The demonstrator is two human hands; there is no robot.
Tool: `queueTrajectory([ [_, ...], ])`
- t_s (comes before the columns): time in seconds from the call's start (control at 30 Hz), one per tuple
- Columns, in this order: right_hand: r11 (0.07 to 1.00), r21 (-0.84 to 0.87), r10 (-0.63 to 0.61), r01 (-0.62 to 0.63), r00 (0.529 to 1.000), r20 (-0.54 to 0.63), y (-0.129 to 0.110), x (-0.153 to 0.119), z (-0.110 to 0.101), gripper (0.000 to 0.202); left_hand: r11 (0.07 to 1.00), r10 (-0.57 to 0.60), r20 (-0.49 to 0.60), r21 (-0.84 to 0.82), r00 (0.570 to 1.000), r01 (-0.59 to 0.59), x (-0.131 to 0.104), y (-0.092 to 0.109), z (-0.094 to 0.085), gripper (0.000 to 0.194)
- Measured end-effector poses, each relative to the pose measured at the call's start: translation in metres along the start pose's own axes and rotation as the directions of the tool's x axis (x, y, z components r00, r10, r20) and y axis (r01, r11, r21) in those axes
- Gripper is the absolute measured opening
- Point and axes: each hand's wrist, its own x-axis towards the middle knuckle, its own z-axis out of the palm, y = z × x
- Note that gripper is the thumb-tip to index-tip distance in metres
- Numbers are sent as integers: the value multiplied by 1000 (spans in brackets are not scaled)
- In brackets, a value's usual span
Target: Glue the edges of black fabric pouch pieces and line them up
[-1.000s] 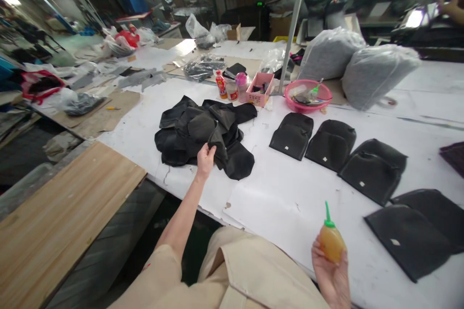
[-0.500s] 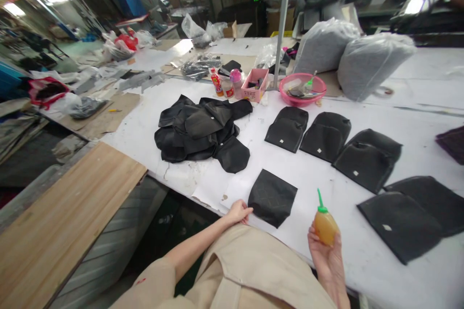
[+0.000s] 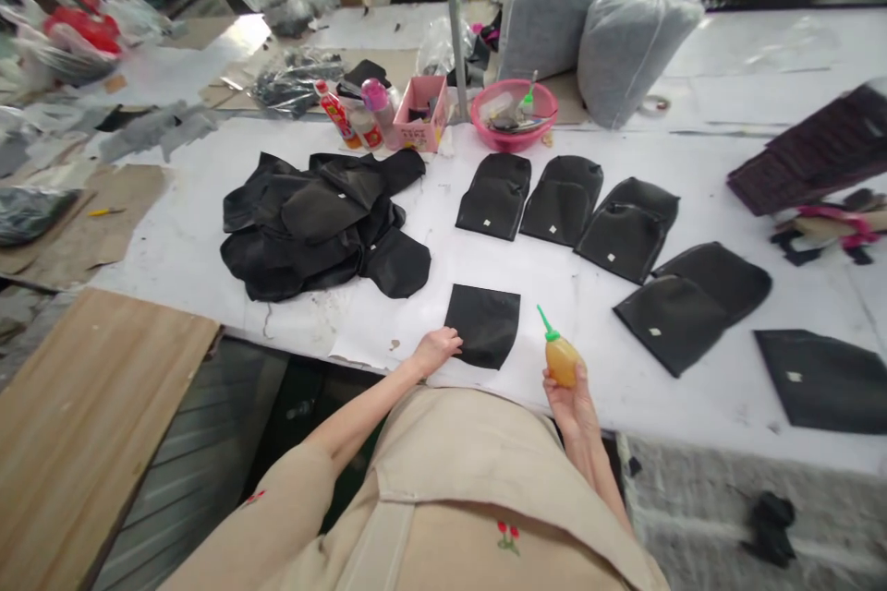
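A single flat black leather-like piece lies on the white-covered table in front of me, its straight edge facing away. My left hand pinches its left edge with closed fingers. In my right hand, just to the right of that piece, is a squeeze bottle of amber glue-like liquid. The bottle is upright, and its green nozzle tilts toward the upper left. Several black pieces with small white tags, one of them a folded panel, lie in a curved row beyond and to the right.
A heap of black pieces lies at left. Behind it stand a red-capped drink bottle, a pink box and a pink basin beside a metal pole. A wooden board is at lower left.
My view has shifted right and down. The piece under my left hand has turned, and the faint lines on it no longer show. The squeeze bottle now tilts further left.
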Motion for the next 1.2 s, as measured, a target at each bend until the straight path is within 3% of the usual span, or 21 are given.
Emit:
queueTrajectory([
  [0.17, 1000, 10, -9, 9, 1000, 3, 2, 0, -4, 42, 961, -11, 52, -277, 999, 25, -5, 12, -7, 25],
  [0.27, 999, 14, -32, 32, 999, -7, 1, 0, -7, 43, 882, 10, 108, -469, 994, 42, -1, 14, -25, 28],
  [0.37, 999, 31, -41, 42, 999, -9, 0, 0, -10, 45, 827, 26, 173, -557, 985, 76, 15, -7, -57, 30],
  [0.47, 998, 39, -41, 41, 999, -17, 0, 1, -11, 42, 893, -225, 27, -395, 974, 217, 38, -45, -94, 29],
  [0.53, 998, 45, -40, 41, 999, -25, 0, 2, -10, 40, 872, -473, -125, -207, 872, 443, 52, -68, -110, 23],
  [0.6, 998, 49, -29, 30, 999, -32, 1, 2, -8, 41, 753, -651, -289, -130, 702, 645, 61, -78, -113, 15],
  [0.63, 999, 49, -22, 23, 999, -35, 2, 1, -6, 42, 697, -694, -377, -140, 613, 703, 63, -76, -110, 16],
  [0.67, 999, 48, -16, 17, 999, -38, 2, 1, -5, 42, 675, -701, -452, -169, 552, 718, 64, -70, -103, 18],
  [0.7, 999, 45, -14, 16, 999, -36, 2, 0, -4, 42, 697, -676, -500, -196, 541, 689, 62, -61, -94, 20],
  [0.73, 999, 41, -18, 19, 999, -33, 3, 0, -3, 41, 749, -631, -517, -210, 578, 629, 60, -49, -82, 21],
  [0.77, 999, 35, -23, 24, 999, -30, 3, -1, -2, 38, 825, -553, -479, -206, 681, 526, 56, -36, -69, 23],
  [0.8, 999, 27, -30, 31, 999, -29, 3, -1, -2, 36, 898, -440, -381, -200, 813, 393, 53, -22, -56, 22],
  [0.83, 999, 18, -34, 35, 999, -30, 3, -1, -2, 34, 937, -336, -265, -189, 904, 293, 49, -10, -43, 20],
  [0.87, 999, 11, -36, 36, 999, -30, 3, -1, -1, 34, 957, -263, -176, -172, 949, 234, 47, 0, -31, 18],
  [0.93, 1000, 4, -30, 30, 999, -25, 3, 0, -1, 35, 967, -243, -120, -108, 963, 231, 46, 11, -15, 17],
  [1.0, 1000, -1, -30, 30, 999, -11, 3, -1, -1, 37, 955, -298, -150, -45, 943, 295, 49, 13, -7, 23],
  [1.2, 999, -18, -32, 32, 999, -10, 4, -3, 1, 38, 937, -349, -176, -49, 920, 346, 62, 3, -13, 38],
])
